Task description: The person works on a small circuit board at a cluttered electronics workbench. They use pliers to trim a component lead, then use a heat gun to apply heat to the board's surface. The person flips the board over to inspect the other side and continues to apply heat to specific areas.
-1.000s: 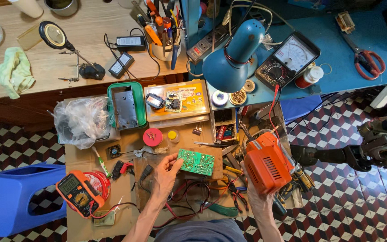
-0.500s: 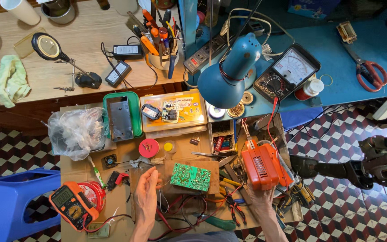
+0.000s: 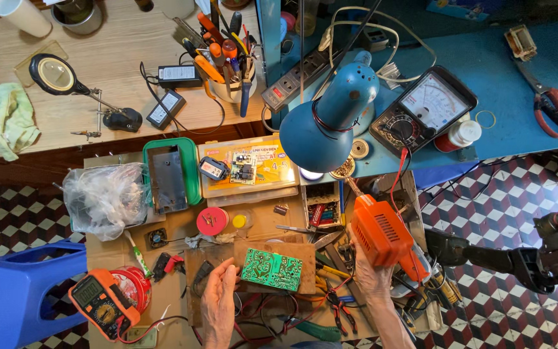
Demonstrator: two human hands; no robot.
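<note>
The small green rectangular circuit board (image 3: pixel 272 269) lies flat on a brown wooden block (image 3: pixel 305 253) near the bench's front edge, the left hand (image 3: pixel 218 306) open just beside its left end, while the right hand (image 3: pixel 372 278) grips an orange pistol-shaped soldering gun (image 3: pixel 380 231) to the right, below the blue desk lamp (image 3: pixel 326 123).

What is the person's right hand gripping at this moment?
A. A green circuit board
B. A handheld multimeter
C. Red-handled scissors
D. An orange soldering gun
D. The right hand is wrapped around the handle of the orange soldering gun, while the green circuit board lies on the bench beside the left hand.
</note>
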